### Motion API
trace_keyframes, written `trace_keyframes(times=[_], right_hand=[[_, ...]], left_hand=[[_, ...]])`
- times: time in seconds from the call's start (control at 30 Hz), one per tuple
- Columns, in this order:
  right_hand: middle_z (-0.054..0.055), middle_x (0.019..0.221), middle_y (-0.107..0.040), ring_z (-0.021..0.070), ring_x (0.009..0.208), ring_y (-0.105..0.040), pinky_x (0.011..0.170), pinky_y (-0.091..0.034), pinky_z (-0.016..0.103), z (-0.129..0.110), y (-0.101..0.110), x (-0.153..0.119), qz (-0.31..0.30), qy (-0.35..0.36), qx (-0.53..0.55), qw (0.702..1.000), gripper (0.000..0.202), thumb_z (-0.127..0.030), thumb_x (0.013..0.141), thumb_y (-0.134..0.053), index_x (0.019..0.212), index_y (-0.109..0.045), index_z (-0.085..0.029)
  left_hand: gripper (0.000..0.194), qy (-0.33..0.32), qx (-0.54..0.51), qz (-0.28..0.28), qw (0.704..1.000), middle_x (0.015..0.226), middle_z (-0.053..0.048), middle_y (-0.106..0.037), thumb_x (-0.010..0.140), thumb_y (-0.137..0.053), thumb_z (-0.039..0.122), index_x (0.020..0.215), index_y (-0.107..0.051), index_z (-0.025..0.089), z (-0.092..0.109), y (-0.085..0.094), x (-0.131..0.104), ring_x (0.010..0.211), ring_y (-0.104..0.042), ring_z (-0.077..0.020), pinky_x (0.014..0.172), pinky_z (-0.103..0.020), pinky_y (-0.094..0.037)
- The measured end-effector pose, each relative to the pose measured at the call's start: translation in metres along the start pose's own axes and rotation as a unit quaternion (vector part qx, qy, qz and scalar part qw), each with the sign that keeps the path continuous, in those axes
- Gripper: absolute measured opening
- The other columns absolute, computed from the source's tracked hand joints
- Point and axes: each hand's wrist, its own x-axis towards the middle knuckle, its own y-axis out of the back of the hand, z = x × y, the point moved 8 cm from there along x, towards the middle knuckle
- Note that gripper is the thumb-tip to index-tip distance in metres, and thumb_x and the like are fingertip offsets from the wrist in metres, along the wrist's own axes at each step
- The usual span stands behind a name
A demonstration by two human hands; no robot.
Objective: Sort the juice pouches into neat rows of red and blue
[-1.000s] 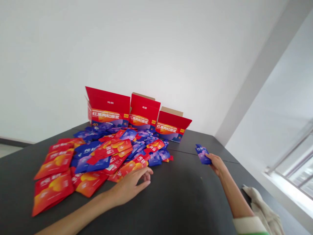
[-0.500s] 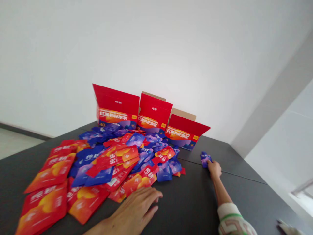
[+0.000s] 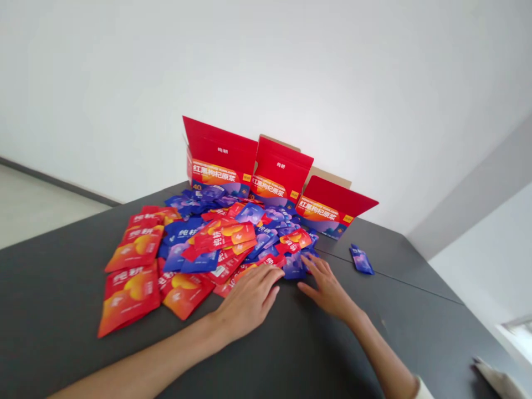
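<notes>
A mixed pile of red and blue packets (image 3: 224, 238) lies in front of the boxes. My left hand (image 3: 251, 299) rests at the pile's front edge, palm down over red packets, fingers extended and holding nothing that shows. At the pile's right edge, my right hand (image 3: 326, 288) has its fingers spread and touches or nearly touches the blue packets (image 3: 294, 267). One blue packet (image 3: 361, 260) lies alone on the dark table, right of the pile. Larger red packets (image 3: 131, 296) overlap in rows on the left.
Three red boxes (image 3: 224, 152) with raised flaps stand behind the pile, near the white wall. A seam crosses the dark table (image 3: 415, 327) on the right. A pale object (image 3: 496, 379), too blurred to name, is at the lower right.
My right hand has let go of the blue packet and moved left to the pile's edge. The packet lies on the table. The camera view has shifted, and more of my left forearm shows.
</notes>
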Motion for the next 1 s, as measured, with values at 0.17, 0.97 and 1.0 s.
trace_keyframes(times=[0.17, 0.97, 1.0], right_hand=[[0.014, 0.146, -0.047, 0.0322, 0.134, -0.041, 0.106, -0.04, 0.053, -0.021, -0.007, 0.002, 0.054, 0.02, -0.092, 0.994, 0.053, -0.038, 0.089, -0.061, 0.14, -0.051, -0.026], [0.009, 0.12, -0.069, 0.0229, 0.114, -0.06, 0.095, -0.052, 0.039, -0.127, 0.057, -0.083, 0.233, 0.11, -0.113, 0.96, 0.047, -0.01, 0.093, -0.052, 0.139, -0.051, -0.02], [0.009, 0.121, -0.069, 0.0232, 0.115, -0.059, 0.095, -0.052, 0.04, -0.133, 0.051, -0.084, 0.222, 0.121, -0.098, 0.962, 0.048, -0.011, 0.093, -0.053, 0.14, -0.05, -0.021]], left_hand=[[0.029, -0.005, 0.002, 0.01, 1.0, 0.123, -0.008, -0.062, 0.097, -0.044, 0.018, 0.124, -0.054, 0.021, 0.005, 0.002, -0.001, 0.119, -0.056, -0.0242, 0.105, -0.042, -0.045], [0.04, 0.267, -0.702, -0.144, 0.644, 0.101, -0.01, -0.074, 0.088, -0.061, 0.051, 0.104, -0.064, 0.015, 0.026, -0.038, -0.008, 0.098, -0.069, -0.0216, 0.089, -0.034, -0.052], [0.036, 0.282, -0.703, -0.132, 0.64, 0.098, -0.008, -0.074, 0.086, -0.065, 0.047, 0.102, -0.064, 0.015, 0.026, -0.037, -0.011, 0.094, -0.069, -0.0199, 0.086, -0.032, -0.052]])
